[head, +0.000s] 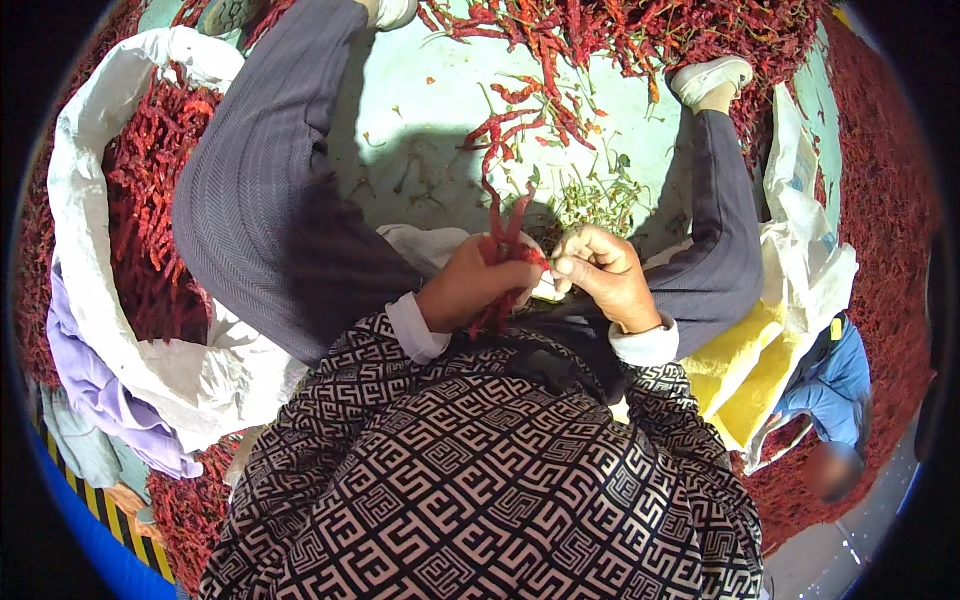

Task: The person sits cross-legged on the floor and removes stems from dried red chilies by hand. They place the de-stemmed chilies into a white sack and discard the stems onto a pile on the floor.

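Note:
My left hand [480, 279] is closed around a small bunch of dried red chillies [513, 219], whose wrinkled pods stick out above and below the fist. Close to its right, my right hand [604, 271] pinches thumb and forefinger together at the stem end of one chilli from the bunch. What lies between those fingertips is too small to make out fully. Past the right hand, a little heap of green chilli stems [600, 201] rests on the pale green floor [427, 82]. Several loose chillies [517, 124] lie beyond the hands.
A white woven sack [79, 172] full of red chillies stands at my left, beside a purple cloth [105, 397]. A large chilli pile [600, 22] spreads beyond my feet. Yellow-and-white sacking [742, 367] lies right; behind it is another person in blue [832, 382].

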{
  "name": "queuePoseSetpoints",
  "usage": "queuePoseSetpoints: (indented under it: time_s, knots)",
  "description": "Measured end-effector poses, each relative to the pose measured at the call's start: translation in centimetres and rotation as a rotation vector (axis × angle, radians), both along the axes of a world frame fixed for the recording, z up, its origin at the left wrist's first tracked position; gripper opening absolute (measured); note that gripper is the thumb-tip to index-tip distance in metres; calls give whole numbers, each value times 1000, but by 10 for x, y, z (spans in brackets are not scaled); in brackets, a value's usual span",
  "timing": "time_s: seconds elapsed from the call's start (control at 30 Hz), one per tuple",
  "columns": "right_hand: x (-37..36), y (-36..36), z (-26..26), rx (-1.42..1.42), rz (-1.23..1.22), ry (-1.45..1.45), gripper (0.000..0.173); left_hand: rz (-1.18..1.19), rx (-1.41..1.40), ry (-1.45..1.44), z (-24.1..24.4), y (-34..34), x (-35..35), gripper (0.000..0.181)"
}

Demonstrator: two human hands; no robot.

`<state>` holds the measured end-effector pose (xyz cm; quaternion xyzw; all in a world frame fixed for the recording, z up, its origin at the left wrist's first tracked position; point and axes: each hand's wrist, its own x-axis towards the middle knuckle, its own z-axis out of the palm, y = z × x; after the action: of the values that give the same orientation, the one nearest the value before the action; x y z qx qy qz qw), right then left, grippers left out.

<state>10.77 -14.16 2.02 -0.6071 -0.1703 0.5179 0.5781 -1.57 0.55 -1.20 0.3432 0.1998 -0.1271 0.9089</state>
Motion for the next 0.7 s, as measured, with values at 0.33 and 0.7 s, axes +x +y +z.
queuePoseSetpoints:
  time_s: [0.33, 0.7]
  knots:
    - [55, 42, -90, -410, 100, -864, 19, 205, -308, 31, 7, -5, 3, 12]
    - [76, 54, -83, -51, -265, 176, 7, 358, -224, 47, -3, -2, 7, 22]
